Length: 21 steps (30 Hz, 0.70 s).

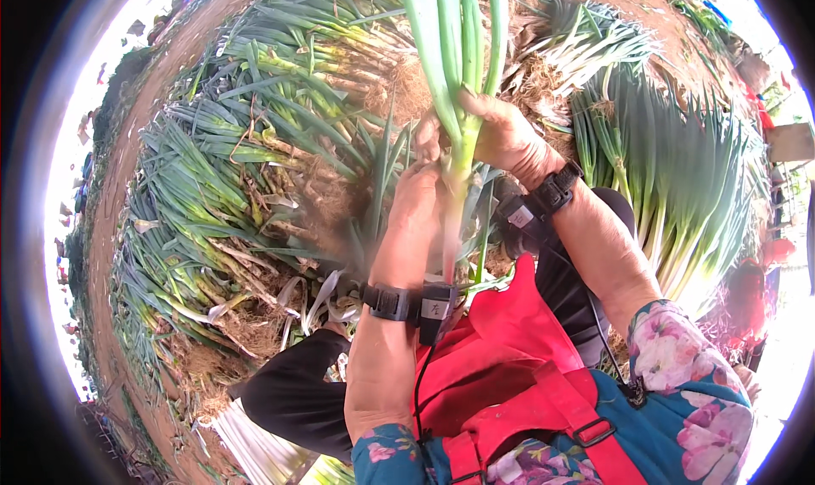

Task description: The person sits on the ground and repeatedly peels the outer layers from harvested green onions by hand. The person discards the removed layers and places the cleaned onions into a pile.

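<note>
A single long green onion (459,172) stands upright beyond the top edge of the red apron (497,349), its leaves rising away from it and its pale shank pointing down toward it. The right hand (503,135) pinches this stalk at the base of the leaves, thumb across the near side. The left hand (422,158), fingers curled in, lies against the stalk's left side; the view there is blurred, so I cannot tell whether it grips the shank or a loose outer leaf. To the right of the apron, a neat sheaf of onions (679,175) with clean white shanks lies lined up, and this looks like the finished share. Far to the apron's left spreads a large rough heap of onions (191,209), with brown roots and withered outer leaves, and a smaller pile (586,47) lies beyond the apron to the upper right; both seem to be left to do. Peeled-looking pale strips (321,296) lie just left of the apron. Judging by that heap, much work remains, and the onion in hand appears partway through cleaning.
</note>
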Each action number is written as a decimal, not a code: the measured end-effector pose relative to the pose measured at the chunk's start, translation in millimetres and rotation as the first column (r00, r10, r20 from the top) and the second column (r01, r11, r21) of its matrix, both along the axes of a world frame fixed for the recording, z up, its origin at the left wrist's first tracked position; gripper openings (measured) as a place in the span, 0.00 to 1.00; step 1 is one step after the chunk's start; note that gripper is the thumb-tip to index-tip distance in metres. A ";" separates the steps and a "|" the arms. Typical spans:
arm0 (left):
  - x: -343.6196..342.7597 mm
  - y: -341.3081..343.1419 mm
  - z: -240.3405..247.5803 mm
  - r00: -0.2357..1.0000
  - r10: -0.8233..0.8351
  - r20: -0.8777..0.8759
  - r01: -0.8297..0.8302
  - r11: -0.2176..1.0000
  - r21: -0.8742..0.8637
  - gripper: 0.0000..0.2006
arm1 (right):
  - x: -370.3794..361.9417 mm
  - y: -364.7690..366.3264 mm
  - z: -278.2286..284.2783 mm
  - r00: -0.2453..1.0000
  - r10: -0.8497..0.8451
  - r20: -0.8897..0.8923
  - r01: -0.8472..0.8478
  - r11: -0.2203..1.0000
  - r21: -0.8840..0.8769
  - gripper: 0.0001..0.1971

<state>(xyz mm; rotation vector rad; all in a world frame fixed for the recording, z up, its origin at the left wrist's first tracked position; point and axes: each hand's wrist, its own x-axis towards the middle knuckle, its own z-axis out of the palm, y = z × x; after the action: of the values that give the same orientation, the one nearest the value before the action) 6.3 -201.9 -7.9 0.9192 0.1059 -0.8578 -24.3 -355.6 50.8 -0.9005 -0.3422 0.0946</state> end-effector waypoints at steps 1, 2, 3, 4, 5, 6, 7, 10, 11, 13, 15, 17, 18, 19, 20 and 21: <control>-3.1 2.9 0.7 0.999 -0.035 -0.010 0.035 0.999 0.006 0.11 | -0.8 0.4 1.1 0.999 0.027 0.021 -0.027 0.999 -0.028 0.25; -2.3 6.3 -11.7 0.995 -0.100 0.009 0.101 0.995 -0.022 0.12 | -0.7 0.3 3.0 0.996 0.073 0.043 -0.070 0.995 -0.069 0.24; -4.0 8.7 -18.1 0.994 -0.105 0.042 0.104 0.995 0.009 0.12 | -0.3 1.9 2.5 0.991 0.126 0.042 -0.124 0.991 -0.054 0.23; -6.8 9.3 -23.2 0.990 -0.116 0.074 0.114 0.993 0.039 0.13 | -0.8 2.4 1.7 0.984 0.173 0.041 -0.171 0.984 -0.041 0.23; -9.3 10.3 -28.2 0.986 -0.129 0.105 0.122 0.990 0.070 0.13 | -1.5 3.1 1.0 0.975 0.219 0.040 -0.218 0.976 -0.028 0.23; -8.9 14.7 -32.4 0.991 -0.127 0.049 0.126 0.992 0.027 0.14 | -3.1 4.5 -0.2 0.978 0.210 0.018 -0.210 0.977 0.019 0.23; -8.7 15.7 -31.6 0.991 -0.131 0.033 0.129 0.991 0.039 0.13 | -5.4 5.9 -0.5 0.980 0.199 -0.005 -0.199 0.978 0.063 0.24; -6.6 18.6 -34.0 0.994 -0.104 -0.038 0.105 0.994 0.012 0.12 | -5.3 6.7 -5.7 0.962 0.269 -0.043 -0.253 0.942 0.221 0.27; -4.0 19.2 -37.9 0.994 -0.074 -0.080 0.071 0.997 -0.037 0.12 | -2.9 5.7 -5.0 0.955 0.295 0.021 -0.291 0.929 0.228 0.28; -5.2 15.7 -36.4 0.985 0.020 -0.172 -0.029 0.998 -0.050 0.13 | -1.3 0.5 -5.2 0.934 0.329 0.142 -0.355 0.905 0.236 0.31; -12.0 7.9 -14.2 0.953 0.162 -0.256 -0.158 0.987 0.036 0.13 | -4.6 -5.5 -1.1 0.939 0.311 0.144 -0.338 0.910 0.240 0.34; -9.9 10.5 -11.1 0.937 0.176 -0.301 -0.202 0.978 -0.056 0.13 | -3.6 -7.3 1.4 0.923 0.338 0.185 -0.377 0.888 0.263 0.34; -8.6 12.4 -10.1 0.929 0.180 -0.324 -0.223 0.970 -0.101 0.12 | -4.7 -10.3 3.2 0.928 0.322 0.186 -0.360 0.903 0.234 0.35; -6.9 16.1 -13.2 0.926 0.187 -0.329 -0.235 0.965 -0.112 0.11 | -4.8 -11.8 4.2 0.924 0.324 0.201 -0.368 0.896 0.250 0.35; -4.4 17.6 -14.9 0.923 0.190 -0.335 -0.243 0.962 -0.124 0.10 | -4.8 -15.2 4.2 0.922 0.322 0.214 -0.372 0.890 0.265 0.35; -2.4 18.2 -16.9 0.920 0.191 -0.341 -0.249 0.959 -0.135 0.10 | -4.8 -19.1 4.3 0.921 0.318 0.226 -0.374 0.884 0.280 0.35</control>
<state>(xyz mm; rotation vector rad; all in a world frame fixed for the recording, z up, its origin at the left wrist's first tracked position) 3.8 -183.7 -24.8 0.5794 0.4074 -0.7869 -29.1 -374.7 55.1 -0.5175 -0.6637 0.2854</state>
